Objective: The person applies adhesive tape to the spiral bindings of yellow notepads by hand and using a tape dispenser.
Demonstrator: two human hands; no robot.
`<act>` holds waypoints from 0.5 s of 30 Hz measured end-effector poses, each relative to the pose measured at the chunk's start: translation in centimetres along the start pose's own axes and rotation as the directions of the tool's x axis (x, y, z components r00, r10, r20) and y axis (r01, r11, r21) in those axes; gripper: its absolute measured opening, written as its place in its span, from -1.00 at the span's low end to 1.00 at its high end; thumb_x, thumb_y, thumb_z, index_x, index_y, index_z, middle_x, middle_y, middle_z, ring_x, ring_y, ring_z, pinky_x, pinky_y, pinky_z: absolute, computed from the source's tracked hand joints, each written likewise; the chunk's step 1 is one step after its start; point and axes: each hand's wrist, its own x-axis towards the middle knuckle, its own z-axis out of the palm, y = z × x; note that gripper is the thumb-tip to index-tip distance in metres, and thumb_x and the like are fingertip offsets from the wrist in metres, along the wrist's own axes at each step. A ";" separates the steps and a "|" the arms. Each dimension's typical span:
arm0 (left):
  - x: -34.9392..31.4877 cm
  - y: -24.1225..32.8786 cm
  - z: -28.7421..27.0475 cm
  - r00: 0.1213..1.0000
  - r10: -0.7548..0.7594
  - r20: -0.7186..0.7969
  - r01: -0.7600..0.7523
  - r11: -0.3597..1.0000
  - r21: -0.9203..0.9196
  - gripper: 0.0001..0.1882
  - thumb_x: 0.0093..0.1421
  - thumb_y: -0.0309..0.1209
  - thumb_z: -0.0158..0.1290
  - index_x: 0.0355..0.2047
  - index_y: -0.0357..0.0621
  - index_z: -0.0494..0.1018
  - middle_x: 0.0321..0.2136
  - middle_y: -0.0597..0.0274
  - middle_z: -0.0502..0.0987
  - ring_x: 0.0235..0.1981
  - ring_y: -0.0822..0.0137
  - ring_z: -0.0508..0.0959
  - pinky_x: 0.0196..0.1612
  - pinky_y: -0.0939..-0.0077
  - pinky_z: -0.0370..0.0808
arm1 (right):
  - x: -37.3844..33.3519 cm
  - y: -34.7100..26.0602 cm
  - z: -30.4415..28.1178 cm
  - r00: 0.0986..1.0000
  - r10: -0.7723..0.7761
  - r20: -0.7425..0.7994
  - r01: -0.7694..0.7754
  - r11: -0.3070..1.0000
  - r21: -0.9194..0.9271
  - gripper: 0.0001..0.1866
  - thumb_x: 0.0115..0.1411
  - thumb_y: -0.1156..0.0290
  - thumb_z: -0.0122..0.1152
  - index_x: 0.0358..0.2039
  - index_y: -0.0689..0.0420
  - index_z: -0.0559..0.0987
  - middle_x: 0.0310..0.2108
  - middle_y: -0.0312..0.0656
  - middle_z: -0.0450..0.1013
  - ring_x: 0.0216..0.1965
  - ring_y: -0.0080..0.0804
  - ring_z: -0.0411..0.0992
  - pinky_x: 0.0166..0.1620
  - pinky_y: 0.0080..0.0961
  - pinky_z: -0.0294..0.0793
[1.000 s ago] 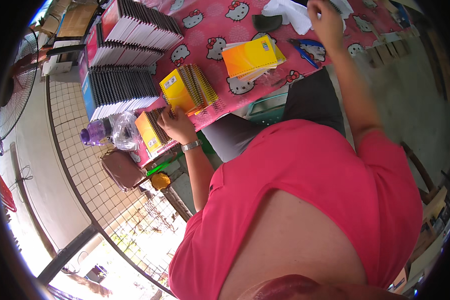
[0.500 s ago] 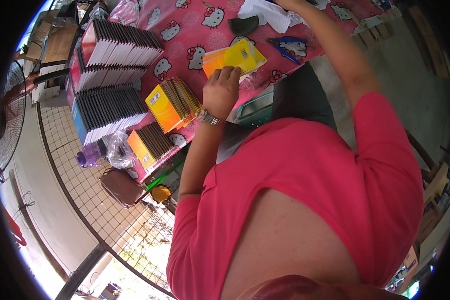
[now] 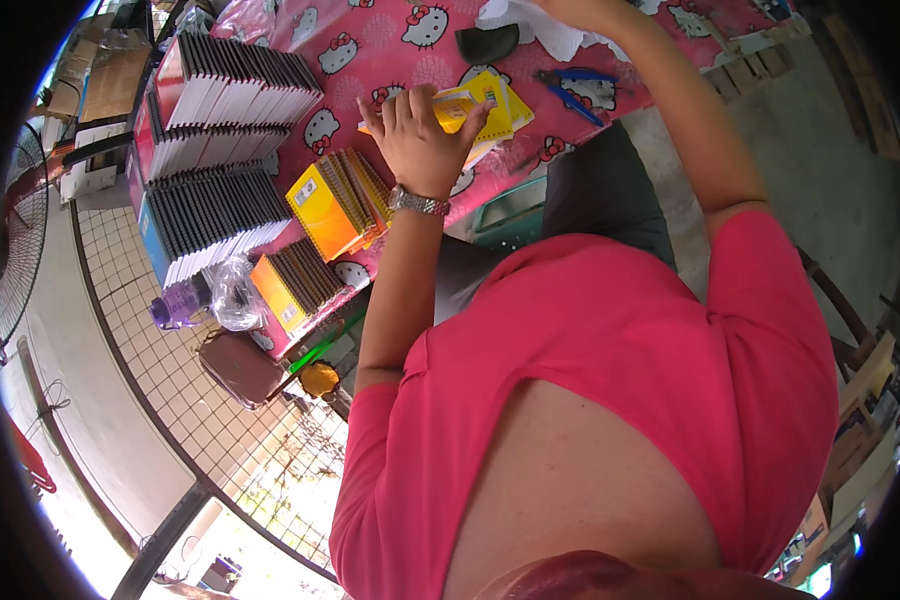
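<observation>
My left hand (image 3: 420, 140), with a metal watch on the wrist, lies over the yellow and orange notebooks (image 3: 515, 108) near the table's front edge. Its fingers are spread and the thumb stands apart; the hand covers part of the top notebook, whose orange end peeks out left of the fingers. At the top edge, my right hand (image 3: 575, 10) is beside crumpled white paper (image 3: 550, 38); its fingers are cut off from view. Closer to my left forearm, a stack of spiral-bound yellow notebooks (image 3: 320, 215) sits by a smaller stack (image 3: 282, 290).
Tall rows of black-spiral notebooks (image 3: 215, 215) line the table's left side. Blue-handled pliers (image 3: 575, 92) and a dark curved piece (image 3: 487, 43) lie on the pink patterned cover. A purple bottle (image 3: 178, 307) and clear plastic (image 3: 235, 295) are at the left edge, above a brown bag (image 3: 240, 370).
My left hand has shifted left and its fingers have spread from a bent pose. An orange notebook end now shows farther left. The right hand has moved slightly toward the top edge.
</observation>
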 end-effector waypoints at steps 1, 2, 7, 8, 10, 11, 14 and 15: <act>-0.1 0.4 0.7 0.999 -0.008 -0.042 0.009 1.000 0.026 -0.53 -0.01 0.06 0.24 -0.38 -0.08 0.45 -0.44 0.21 0.48 -0.29 0.09 0.50 0.25 -0.23 0.09 | -0.4 0.2 0.4 0.993 -0.005 0.122 0.003 1.000 0.017 -0.72 0.20 0.35 0.12 -0.09 0.05 0.60 -0.30 -0.07 0.54 -0.19 -0.10 0.51 -0.12 -0.25 0.48; -0.2 0.7 1.3 0.996 -0.015 -0.085 0.020 0.998 0.052 -0.52 -0.03 0.06 0.25 -0.40 -0.08 0.44 -0.46 0.22 0.47 -0.30 0.10 0.50 0.28 -0.27 0.05 | -1.0 0.5 1.2 0.970 -0.012 0.242 0.003 0.999 0.036 -0.72 0.19 0.35 0.14 -0.09 0.06 0.61 -0.29 -0.09 0.55 -0.19 -0.14 0.52 -0.12 -0.28 0.49; -0.9 1.5 2.0 0.989 -0.044 -0.138 0.052 0.997 0.053 -0.70 0.02 -0.15 0.21 -0.45 -0.09 0.42 -0.48 0.23 0.45 -0.28 0.13 0.47 0.30 -0.25 0.04 | -1.3 -1.6 1.2 0.980 0.024 0.199 -0.108 0.900 0.421 -0.78 0.15 0.42 0.21 -0.16 0.06 0.63 -0.19 -0.15 0.54 -0.14 -0.16 0.52 -0.09 -0.32 0.48; -1.0 1.7 2.3 0.991 -0.040 -0.126 0.045 0.998 0.033 -0.74 0.04 -0.20 0.19 -0.45 -0.09 0.42 -0.48 0.22 0.45 -0.28 0.13 0.47 0.30 -0.23 0.05 | -1.4 -2.0 1.3 0.984 -0.023 0.178 -0.046 0.926 0.375 -0.78 0.16 0.41 0.22 -0.16 0.07 0.62 -0.19 -0.13 0.53 -0.15 -0.15 0.51 -0.10 -0.30 0.48; -0.4 1.9 2.5 0.993 -0.023 -0.112 0.024 1.000 0.006 -0.81 0.09 -0.27 0.15 -0.44 -0.08 0.42 -0.47 0.21 0.46 -0.29 0.12 0.47 0.28 -0.19 0.09 | -1.7 -2.4 1.6 0.984 -0.122 0.128 0.084 0.961 0.265 -0.77 0.16 0.39 0.23 -0.15 0.08 0.60 -0.18 -0.10 0.50 -0.16 -0.11 0.50 -0.10 -0.25 0.48; 0.0 1.9 2.7 0.994 -0.018 -0.104 0.017 1.000 -0.001 -0.85 0.12 -0.30 0.12 -0.43 -0.07 0.43 -0.46 0.21 0.47 -0.29 0.11 0.47 0.26 -0.17 0.12 | -2.0 -1.5 3.6 0.994 -0.077 0.081 0.061 0.982 0.176 -0.78 0.17 0.32 0.23 -0.15 -0.06 0.64 -0.21 -0.27 0.52 -0.19 -0.28 0.52 -0.11 -0.42 0.47; 1.5 2.1 3.4 0.990 -0.011 -0.139 0.010 1.000 -0.011 -0.84 0.12 -0.32 0.15 -0.41 -0.07 0.42 -0.46 0.19 0.47 -0.30 0.09 0.47 0.14 -0.05 0.26 | -1.9 -2.0 4.0 0.996 -0.073 0.054 0.056 0.964 0.261 -0.78 0.18 0.36 0.22 -0.14 -0.07 0.65 -0.21 -0.29 0.52 -0.21 -0.29 0.52 -0.12 -0.44 0.48; 2.1 2.2 3.7 0.989 0.005 -0.148 -0.008 1.000 -0.020 -0.83 0.11 -0.31 0.17 -0.40 -0.07 0.42 -0.46 0.19 0.47 -0.31 0.09 0.47 0.10 -0.02 0.29 | -2.0 -2.1 4.1 0.997 -0.071 0.037 0.056 0.947 0.316 -0.77 0.16 0.39 0.24 -0.15 -0.01 0.64 -0.24 -0.25 0.53 -0.25 -0.28 0.53 -0.14 -0.42 0.49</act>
